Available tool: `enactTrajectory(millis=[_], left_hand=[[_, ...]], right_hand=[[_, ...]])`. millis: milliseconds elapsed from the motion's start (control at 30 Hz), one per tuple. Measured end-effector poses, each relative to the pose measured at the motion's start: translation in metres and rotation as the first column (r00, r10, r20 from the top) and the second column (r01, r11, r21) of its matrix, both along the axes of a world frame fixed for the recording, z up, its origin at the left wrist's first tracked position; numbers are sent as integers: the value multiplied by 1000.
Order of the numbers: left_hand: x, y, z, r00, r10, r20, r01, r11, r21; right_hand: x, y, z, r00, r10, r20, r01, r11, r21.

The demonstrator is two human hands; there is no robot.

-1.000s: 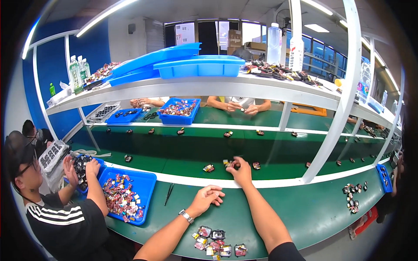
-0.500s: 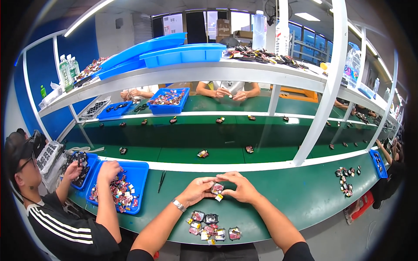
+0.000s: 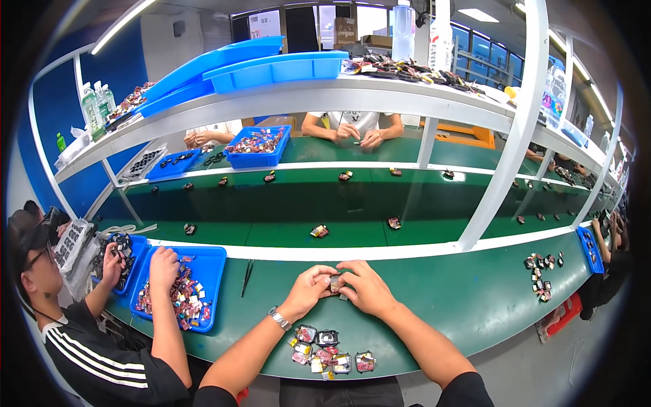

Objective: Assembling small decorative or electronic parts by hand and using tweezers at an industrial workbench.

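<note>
Above the green bench, both my hands meet around a small electronic module point(image 3: 335, 283), a black-cased unit with a reddish circuit board. Thumb and fingers of my left hand point(image 3: 306, 294) grip its left side. My right hand point(image 3: 367, 292) has its fingers curled over the top and right side, covering much of it. Just below my hands lies a cluster of similar modules point(image 3: 327, 338) in black frames, several with red boards and yellow-and-white pieces. Dark tweezers point(image 3: 247, 278) rest on the bench to the left of my left hand.
At left, a co-worker's hand point(image 3: 164, 270) reaches into a blue tray point(image 3: 221, 261) of red parts. Ahead, a white rail point(image 3: 305, 254) borders a green belt point(image 3: 271, 234) with spaced modules. A white post point(image 3: 505, 142) and shelf point(image 3: 380, 98) stand beyond; more modules point(image 3: 542, 277) sit at right.
My right fingers have curled down over the module, which now shows less of its face and white tab. Modules on the near belt have shifted slightly right. The co-worker's reaching hand has moved slightly.
</note>
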State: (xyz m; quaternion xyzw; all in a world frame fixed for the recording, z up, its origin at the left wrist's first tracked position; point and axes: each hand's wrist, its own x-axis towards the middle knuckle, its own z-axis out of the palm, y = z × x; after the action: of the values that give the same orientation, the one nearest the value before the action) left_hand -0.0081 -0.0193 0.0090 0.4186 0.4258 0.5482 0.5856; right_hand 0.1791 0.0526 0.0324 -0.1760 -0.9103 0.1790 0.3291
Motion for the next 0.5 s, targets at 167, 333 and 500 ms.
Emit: enactTrajectory(millis=[167,333,500], left_hand=[[-4,-1,-1,998,-30,-50,31,1000,1],[-1,-3,8,976,-170,135,166,985,39],[-5,-2,7,981,-160,106,160,987,1]], right_hand=[[-2,-3,0,999,-16,-41,12,995,-98],[-3,-5,-4,994,-89,-70,78,987,-144],[-1,-7,-2,993,-82,-84,67,985,-161]])
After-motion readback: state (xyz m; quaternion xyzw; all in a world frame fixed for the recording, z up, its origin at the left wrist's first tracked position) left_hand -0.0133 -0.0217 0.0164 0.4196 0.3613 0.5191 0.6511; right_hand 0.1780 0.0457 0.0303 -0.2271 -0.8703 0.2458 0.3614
